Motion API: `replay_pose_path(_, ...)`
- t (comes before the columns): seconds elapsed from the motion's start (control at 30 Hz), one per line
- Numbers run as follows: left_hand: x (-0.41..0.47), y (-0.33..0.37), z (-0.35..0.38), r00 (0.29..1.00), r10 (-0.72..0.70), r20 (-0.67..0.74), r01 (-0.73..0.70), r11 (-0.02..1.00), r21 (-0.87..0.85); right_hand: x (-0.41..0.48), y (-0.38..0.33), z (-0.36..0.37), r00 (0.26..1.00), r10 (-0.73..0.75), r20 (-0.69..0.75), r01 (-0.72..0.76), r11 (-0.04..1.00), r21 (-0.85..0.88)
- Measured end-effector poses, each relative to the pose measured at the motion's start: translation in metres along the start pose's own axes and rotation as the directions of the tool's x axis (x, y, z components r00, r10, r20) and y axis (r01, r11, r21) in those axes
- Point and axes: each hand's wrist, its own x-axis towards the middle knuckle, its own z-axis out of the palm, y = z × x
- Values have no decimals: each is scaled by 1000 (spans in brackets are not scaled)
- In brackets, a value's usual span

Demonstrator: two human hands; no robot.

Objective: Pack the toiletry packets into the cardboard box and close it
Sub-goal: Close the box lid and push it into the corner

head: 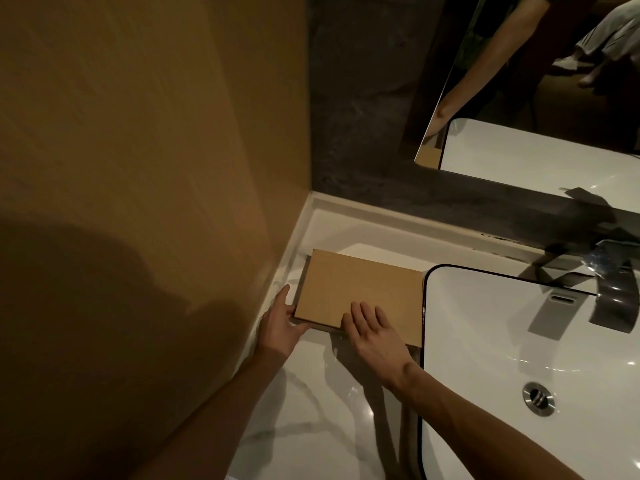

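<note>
A flat brown cardboard box [360, 289] lies on the white marble counter [311, 403], its lid down over the top. My left hand [278, 323] grips the box's near left corner, thumb under the front edge and fingers along the left side. My right hand [372, 332] lies flat, palm down, on the lid near its front edge, fingers spread. No toiletry packets are visible; the box's inside is hidden by the lid.
A white sink basin [519, 358] with a dark rim sits right against the box, with a chrome faucet [609, 299] and drain [538, 398]. A tan wall [138, 168] stands at the left. A mirror [536, 98] hangs behind.
</note>
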Motion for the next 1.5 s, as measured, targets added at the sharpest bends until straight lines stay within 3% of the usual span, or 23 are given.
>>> replay_pose_path(0.3, -1, 0, -1, 1000, -13, 24, 13, 1000, -23, 4, -3, 5, 1000, 18, 11, -18, 1000, 17)
replay_pose_path(0.57, -6, 5, -1, 1000, 10, 27, -12, 998, 61, 2, -2, -1, 1000, 19, -20, -19, 999, 32)
replay_pose_path(0.7, -12, 11, 0, 994, 105, 7, -105, 979, 174, 9, 1, 8, 995, 34, -97, -28, 998, 64)
replay_pose_path(0.8, -15, 15, 3, 976, 218, 11, -206, 902, 379, 10, 5, 11, 987, 96, -129, -85, 992, 88)
replay_pose_path(0.93, -15, 20, 12, 903, 355, 240, -421, 632, 650, 2, 13, 10, 977, 151, -150, -131, 982, 134)
replay_pose_path(1.1, -17, 27, 33, 814, 336, 474, -575, 344, 743, -7, 25, 15, 969, 218, -120, -202, 970, 132)
replay_pose_path(1.5, -14, 35, 52, 860, 260, 439, -502, 275, 820, -5, 39, 30, 963, 225, -149, -205, 969, 140)
